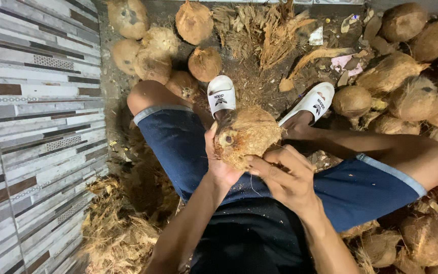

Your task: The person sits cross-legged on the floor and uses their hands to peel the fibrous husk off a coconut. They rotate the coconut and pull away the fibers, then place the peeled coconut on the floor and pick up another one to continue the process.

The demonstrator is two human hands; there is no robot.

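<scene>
The person holds a husked coconut between the knees, above the white slides. The left hand cups its underside, while the right hand curls its fingers against the fibrous side.

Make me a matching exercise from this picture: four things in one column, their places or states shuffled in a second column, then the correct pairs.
Things:
1. Husked coconut
2. White slides
3. Loose husk fibre pile
4. Striped tile wall

Places or states:
A. On the ground beside the wall, low in the picture
B. Gripped between the left hand and right hand
C. Filling the picture's left edge
D. Worn on the person's feet

Pairs: 1-B, 2-D, 3-A, 4-C
</scene>
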